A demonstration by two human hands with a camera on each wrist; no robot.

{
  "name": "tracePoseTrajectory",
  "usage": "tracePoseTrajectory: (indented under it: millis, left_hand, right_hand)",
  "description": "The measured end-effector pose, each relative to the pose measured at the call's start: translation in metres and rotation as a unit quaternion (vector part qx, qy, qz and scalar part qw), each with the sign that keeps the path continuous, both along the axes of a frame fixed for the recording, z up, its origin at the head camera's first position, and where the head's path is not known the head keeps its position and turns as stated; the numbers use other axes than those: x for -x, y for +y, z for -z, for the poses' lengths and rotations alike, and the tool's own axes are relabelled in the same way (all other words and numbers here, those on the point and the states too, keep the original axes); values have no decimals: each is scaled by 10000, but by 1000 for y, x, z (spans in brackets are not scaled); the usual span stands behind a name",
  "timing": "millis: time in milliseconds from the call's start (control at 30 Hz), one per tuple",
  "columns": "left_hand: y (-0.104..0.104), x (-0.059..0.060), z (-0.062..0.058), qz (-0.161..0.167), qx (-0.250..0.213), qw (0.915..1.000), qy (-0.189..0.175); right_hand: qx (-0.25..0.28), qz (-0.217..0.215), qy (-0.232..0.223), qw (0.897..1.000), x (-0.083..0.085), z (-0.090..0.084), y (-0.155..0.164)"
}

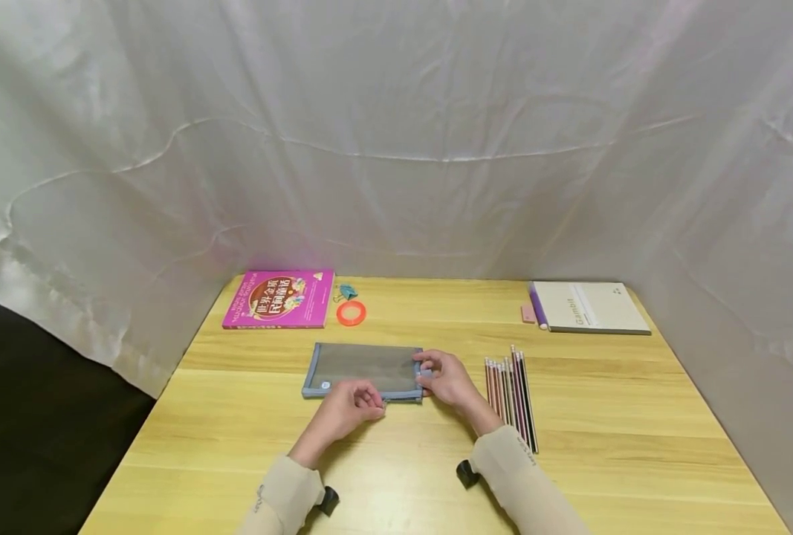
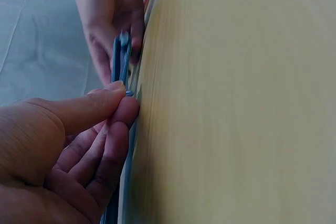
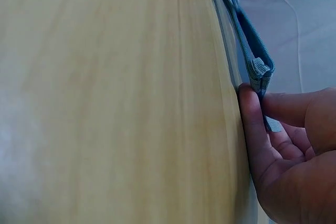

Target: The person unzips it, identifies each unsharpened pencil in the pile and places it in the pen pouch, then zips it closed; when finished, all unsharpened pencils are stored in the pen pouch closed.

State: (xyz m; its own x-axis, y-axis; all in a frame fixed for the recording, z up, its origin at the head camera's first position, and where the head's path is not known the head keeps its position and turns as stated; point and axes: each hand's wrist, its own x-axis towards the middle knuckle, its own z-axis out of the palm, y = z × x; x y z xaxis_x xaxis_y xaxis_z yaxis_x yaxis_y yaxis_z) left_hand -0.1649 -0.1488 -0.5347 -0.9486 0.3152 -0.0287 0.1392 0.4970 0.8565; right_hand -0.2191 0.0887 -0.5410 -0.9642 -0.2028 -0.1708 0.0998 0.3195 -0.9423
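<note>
A mesh zip pouch (image 1: 369,365) with grey-blue edging lies flat on the table, its zipper along the near side. At that edge, my left hand (image 1: 349,407) pinches the zipper pull between thumb and forefinger, with the other fingers curled. In the right wrist view the zipper (image 3: 261,51) is parted near the pouch's right end. My right hand (image 1: 448,380) holds that end, thumb on one side and fingers on the other, by a small fabric tab (image 3: 273,124). What the pouch contains cannot be made out.
Several pencils (image 1: 506,386) lie right of my right hand. Farther back right are a pink eraser (image 1: 527,313), a purple pen (image 1: 537,305) and a notebook (image 1: 599,307). Back left are a pink book (image 1: 282,299), teal clips (image 1: 347,291) and an orange tape roll (image 1: 340,316).
</note>
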Motion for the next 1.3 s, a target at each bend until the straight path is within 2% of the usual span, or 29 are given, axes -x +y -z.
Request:
tracePoseTrajectory:
  millis: [267,500,667,867,1300]
  left_hand:
    - [-52,-6,-6,-573,408,9975,99]
    - [-95,-7,-12,-1169,861,9893,152]
    - [-119,-10,-14,-1333,936,9866,55]
    - [-130,-10,-11,-1467,922,9849,-62]
    - [-133,-9,-8,-1477,644,9868,-177]
  right_hand:
    - [252,8,-206,9995,3,0,0]
    - [392,-110,-347,9986,8,0,4]
    - [489,-196,-560,9970,7,0,7]
    - [562,-218,-656,9960,6,0,9]
    - [576,-257,-612,9961,8,2,11]
